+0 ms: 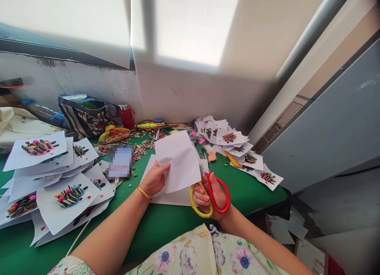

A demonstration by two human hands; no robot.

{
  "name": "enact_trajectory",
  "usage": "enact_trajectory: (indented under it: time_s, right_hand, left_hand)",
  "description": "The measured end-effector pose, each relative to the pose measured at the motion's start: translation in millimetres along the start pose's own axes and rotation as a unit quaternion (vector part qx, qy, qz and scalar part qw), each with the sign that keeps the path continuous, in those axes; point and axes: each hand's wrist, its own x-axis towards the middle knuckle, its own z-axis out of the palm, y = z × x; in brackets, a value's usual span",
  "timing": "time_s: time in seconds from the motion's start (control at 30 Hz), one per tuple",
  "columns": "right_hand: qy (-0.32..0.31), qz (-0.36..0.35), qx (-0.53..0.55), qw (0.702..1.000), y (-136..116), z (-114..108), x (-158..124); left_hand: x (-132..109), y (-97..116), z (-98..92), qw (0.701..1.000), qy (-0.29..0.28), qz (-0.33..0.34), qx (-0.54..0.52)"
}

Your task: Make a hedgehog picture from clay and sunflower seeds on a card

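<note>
My left hand [153,181], with a gold bangle on the wrist, pinches the left edge of a white sheet of paper [179,160] held up over the green table [246,188]. My right hand [212,196] has its fingers through the red and yellow handles of a pair of scissors [210,198]. The scissor blades reach under the sheet's right edge and are mostly hidden by it. Another white sheet [170,196] lies flat on the table beneath.
Sheets with seed-and-clay pictures [69,196] are stacked at the left, more sheets [234,142] at the back right. A striped bag [87,116], a red bottle [127,116], scattered seeds [142,148] and a yellow wrapper [114,134] sit by the wall. Paper scraps [285,227] lie on the floor.
</note>
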Motion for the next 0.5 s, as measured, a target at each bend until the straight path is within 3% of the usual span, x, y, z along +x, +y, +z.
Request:
enact_trajectory:
  time_s: [0.27,0.5]
  right_hand:
    - [0.024,0.033,-0.001,0.999,-10.4,0.7,-0.9]
    - [0.031,0.002,-0.010,0.999,-9.8,2.7,3.4]
  left_hand:
    - [-3.0,-1.4,2.5,0.999,-0.028,-0.023,0.009]
    - [-3.8,-4.5,3.9,0.999,-0.027,-0.028,0.008]
